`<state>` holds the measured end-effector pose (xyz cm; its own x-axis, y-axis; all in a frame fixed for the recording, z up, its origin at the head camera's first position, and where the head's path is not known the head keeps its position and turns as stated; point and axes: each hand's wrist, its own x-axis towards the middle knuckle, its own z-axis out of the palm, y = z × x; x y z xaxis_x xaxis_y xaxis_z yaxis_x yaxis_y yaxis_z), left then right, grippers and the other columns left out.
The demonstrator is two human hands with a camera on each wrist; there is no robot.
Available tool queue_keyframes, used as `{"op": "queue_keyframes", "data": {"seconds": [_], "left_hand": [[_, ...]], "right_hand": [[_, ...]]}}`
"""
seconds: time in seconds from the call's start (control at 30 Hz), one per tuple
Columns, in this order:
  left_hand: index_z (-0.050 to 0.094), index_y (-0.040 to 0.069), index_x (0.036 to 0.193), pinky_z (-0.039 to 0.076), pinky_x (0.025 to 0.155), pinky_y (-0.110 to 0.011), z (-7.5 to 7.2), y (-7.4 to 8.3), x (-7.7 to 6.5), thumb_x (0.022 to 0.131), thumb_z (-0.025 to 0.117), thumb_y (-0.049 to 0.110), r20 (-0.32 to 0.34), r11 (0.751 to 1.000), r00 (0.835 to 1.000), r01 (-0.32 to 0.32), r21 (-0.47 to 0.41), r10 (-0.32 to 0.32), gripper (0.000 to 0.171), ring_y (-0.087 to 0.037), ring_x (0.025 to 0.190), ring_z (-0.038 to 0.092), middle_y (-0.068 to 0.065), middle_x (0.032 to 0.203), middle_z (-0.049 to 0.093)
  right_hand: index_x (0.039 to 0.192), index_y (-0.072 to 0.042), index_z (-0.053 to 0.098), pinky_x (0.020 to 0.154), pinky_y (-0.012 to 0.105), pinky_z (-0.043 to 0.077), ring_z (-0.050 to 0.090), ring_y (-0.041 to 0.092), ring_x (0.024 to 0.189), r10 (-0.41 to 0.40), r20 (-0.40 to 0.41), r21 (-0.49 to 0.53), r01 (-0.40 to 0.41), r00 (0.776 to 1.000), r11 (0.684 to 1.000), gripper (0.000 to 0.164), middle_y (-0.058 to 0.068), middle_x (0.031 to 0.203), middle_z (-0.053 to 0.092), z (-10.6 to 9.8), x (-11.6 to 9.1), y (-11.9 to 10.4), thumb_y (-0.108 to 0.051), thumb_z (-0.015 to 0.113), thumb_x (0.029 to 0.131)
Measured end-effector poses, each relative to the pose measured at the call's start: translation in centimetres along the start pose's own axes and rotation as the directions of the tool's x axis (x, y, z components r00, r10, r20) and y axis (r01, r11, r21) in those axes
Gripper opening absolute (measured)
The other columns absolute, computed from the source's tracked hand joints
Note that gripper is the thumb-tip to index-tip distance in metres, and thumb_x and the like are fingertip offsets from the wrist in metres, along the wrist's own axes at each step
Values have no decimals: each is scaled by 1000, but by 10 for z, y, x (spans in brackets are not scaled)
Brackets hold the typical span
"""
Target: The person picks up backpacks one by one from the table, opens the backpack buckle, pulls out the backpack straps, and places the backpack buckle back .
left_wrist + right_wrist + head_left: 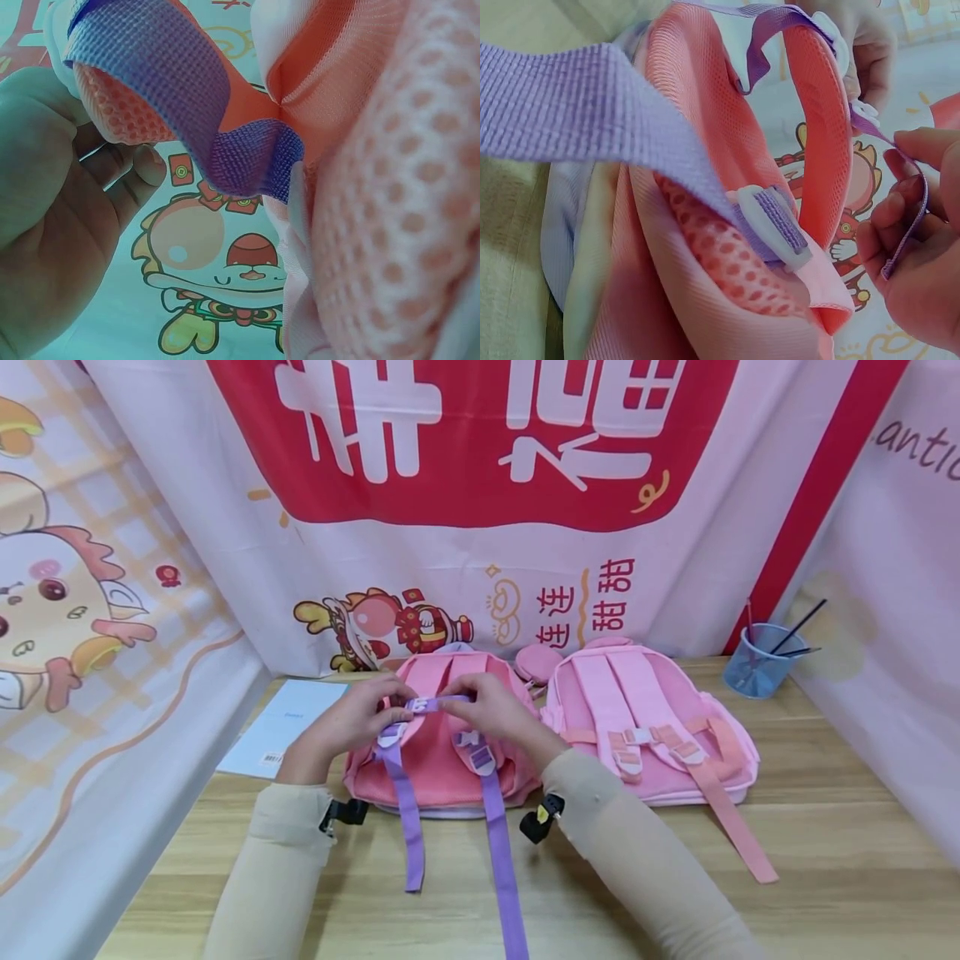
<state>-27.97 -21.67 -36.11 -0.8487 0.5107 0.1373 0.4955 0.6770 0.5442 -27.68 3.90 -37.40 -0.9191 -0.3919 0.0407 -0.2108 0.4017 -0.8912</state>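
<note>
A wood-grain table (420,922) stands within printed cloth walls (450,547), reading "甜甜" behind and a partial "antic" at right. A blue booklet (285,727) with a barcode (272,758) lies left; a pink backpack (645,702) and blue pen cup (757,668) stand right. Between booklet and pink bag is a coral backpack (442,781); the left hand (360,718), fingers curled, pinches its purple strap (433,704) by a white buckle (865,112), the right hand (491,706) pinching the loose end
</note>
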Motion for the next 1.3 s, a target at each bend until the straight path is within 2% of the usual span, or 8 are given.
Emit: {"op": "queue_keyframes", "data": {"seconds": [0.17,0.37,0.47,0.63,0.87,1.03,1.3], "left_hand": [[77,16,124,56,90,-40,1,0,0,102,75,14,-8,1000,1000,14,-11,-15,22,-23,102,61,-4,113,67],[77,19,127,56,90,-40,2,-1,2,102,76,17,-17,999,999,36,-34,-37,25,-24,102,61,-3,113,67],[77,19,127,56,89,-40,2,-2,2,102,76,17,-25,998,999,36,-42,-37,26,-24,101,61,-3,113,66],[77,18,127,55,90,-39,2,-4,1,102,76,17,-38,998,999,29,-48,-31,25,-23,101,62,-3,113,67],[77,17,128,55,92,-40,3,-4,0,102,76,17,-58,998,998,27,-51,-29,26,-23,102,63,-3,113,69],[77,17,127,55,92,-40,4,-4,0,102,77,16,-70,998,997,22,-56,-26,25,-23,103,64,-3,114,66],[77,16,126,56,92,-39,6,-6,1,102,76,16,-74,997,997,11,-74,-17,24,-22,102,64,-3,113,67]], "right_hand": [[114,-14,81,75,29,53,62,17,84,24,27,-35,-23,999,999,20,9,103,75,-1,2,2,-29,73,104],[115,-13,81,70,26,50,58,14,77,51,20,-4,-51,998,999,21,23,107,73,3,4,4,-30,72,105],[113,-13,82,68,26,48,57,13,74,60,-6,14,-60,998,998,22,16,94,72,6,5,4,-32,73,104],[110,-12,81,62,25,46,54,13,66,82,-23,65,-80,996,995,21,-2,71,59,10,8,2,-31,73,104],[115,-13,81,62,25,48,56,15,67,161,-6,111,-159,987,981,22,4,78,63,13,10,-1,-31,73,105],[119,-12,81,62,26,46,54,16,64,197,0,166,-194,980,967,24,2,71,58,15,11,-4,-30,70,107],[122,-4,79,59,25,41,49,14,62,200,25,316,-197,980,928,24,0,70,56,21,14,-4,-20,68,108]]}}
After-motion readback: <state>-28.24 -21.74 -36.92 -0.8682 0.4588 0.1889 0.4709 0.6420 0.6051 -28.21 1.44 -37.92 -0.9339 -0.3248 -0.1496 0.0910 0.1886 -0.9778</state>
